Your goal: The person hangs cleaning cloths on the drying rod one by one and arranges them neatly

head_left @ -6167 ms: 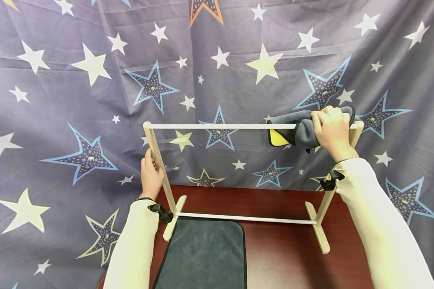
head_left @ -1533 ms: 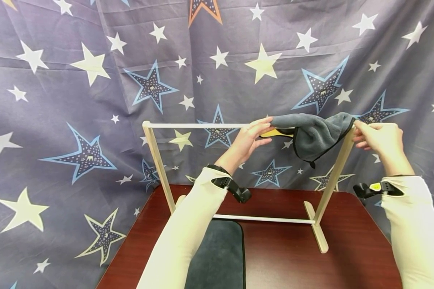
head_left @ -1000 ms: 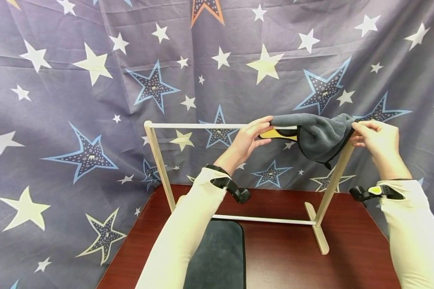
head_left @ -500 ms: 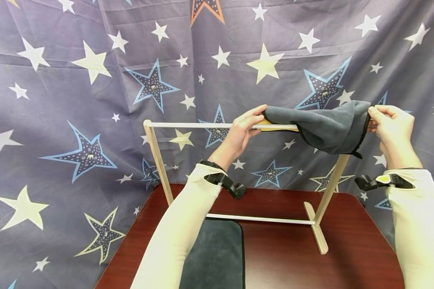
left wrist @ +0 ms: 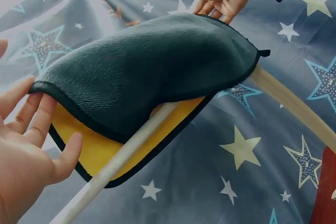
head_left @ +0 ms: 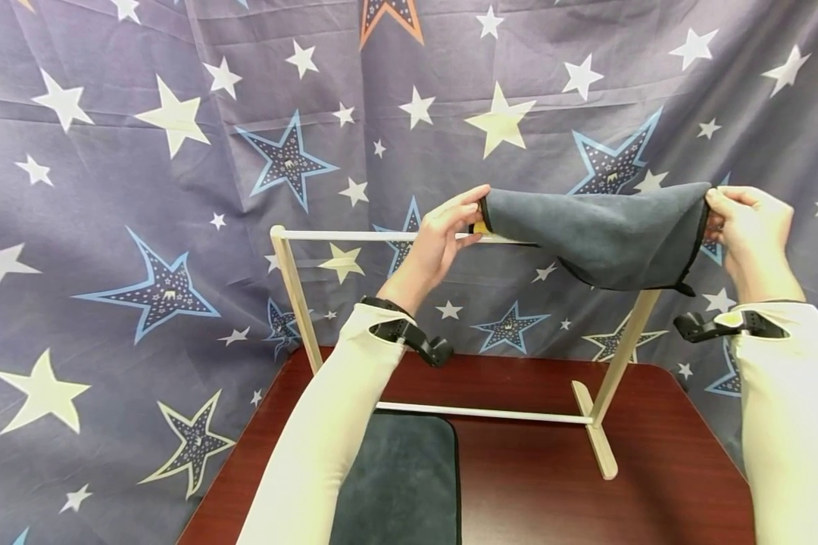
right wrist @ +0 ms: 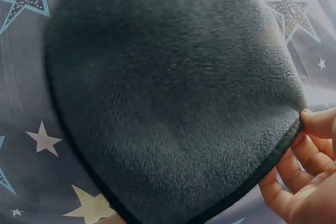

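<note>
A grey microfibre towel, with a black hem and a yellow underside, drapes over the right part of a rack's white top bar. My left hand holds its left edge between the fingers, just above the bar; the lower fingers are spread in the left wrist view. At the towel's upper right corner, my right hand pinches the hem between thumb and fingers. Between the hands the top edge is drawn nearly straight, while the front part hangs down, hiding the bar's right end.
The rack's wooden right post and foot stand on a dark red table. A second grey towel lies flat at the front left, partly behind my left sleeve. A star-patterned curtain hangs behind.
My left hand has left the rack's post and taken the towel's left edge. Both hands have since risen and moved apart, stretching the bunched towel wider and lifting its top edge above the bar.
</note>
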The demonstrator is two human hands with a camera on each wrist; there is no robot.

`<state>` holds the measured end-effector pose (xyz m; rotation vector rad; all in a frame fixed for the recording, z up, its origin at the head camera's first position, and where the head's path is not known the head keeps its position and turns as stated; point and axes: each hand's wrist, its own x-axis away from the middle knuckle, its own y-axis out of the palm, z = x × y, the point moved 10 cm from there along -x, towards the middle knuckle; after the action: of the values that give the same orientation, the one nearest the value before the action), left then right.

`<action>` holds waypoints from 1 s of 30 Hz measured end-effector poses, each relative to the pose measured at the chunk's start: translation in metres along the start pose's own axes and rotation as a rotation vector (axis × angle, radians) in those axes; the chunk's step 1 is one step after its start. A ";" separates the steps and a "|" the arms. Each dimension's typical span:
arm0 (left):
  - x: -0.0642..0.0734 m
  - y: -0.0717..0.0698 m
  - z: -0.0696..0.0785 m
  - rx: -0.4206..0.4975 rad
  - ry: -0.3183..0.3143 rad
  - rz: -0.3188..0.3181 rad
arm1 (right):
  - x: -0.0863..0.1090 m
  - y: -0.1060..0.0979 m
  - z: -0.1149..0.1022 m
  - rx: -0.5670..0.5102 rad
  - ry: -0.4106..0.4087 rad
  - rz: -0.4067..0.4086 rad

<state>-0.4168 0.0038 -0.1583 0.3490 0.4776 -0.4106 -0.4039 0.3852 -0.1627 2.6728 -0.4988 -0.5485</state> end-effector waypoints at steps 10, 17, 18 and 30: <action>0.003 -0.016 -0.008 -0.024 -0.054 0.012 | -0.001 0.000 0.000 0.067 0.018 -0.045; 0.004 -0.021 -0.017 -0.058 -0.096 0.024 | -0.001 0.001 0.004 0.135 0.024 -0.084; 0.004 -0.021 -0.018 -0.060 -0.102 0.025 | -0.001 0.001 0.004 0.154 0.020 -0.087; 0.004 -0.021 -0.033 -0.079 -0.177 0.041 | -0.003 0.004 0.019 0.385 0.104 -0.174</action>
<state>-0.4358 -0.0015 -0.1927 0.2431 0.3126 -0.3778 -0.4155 0.3778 -0.1766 3.1147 -0.3746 -0.3884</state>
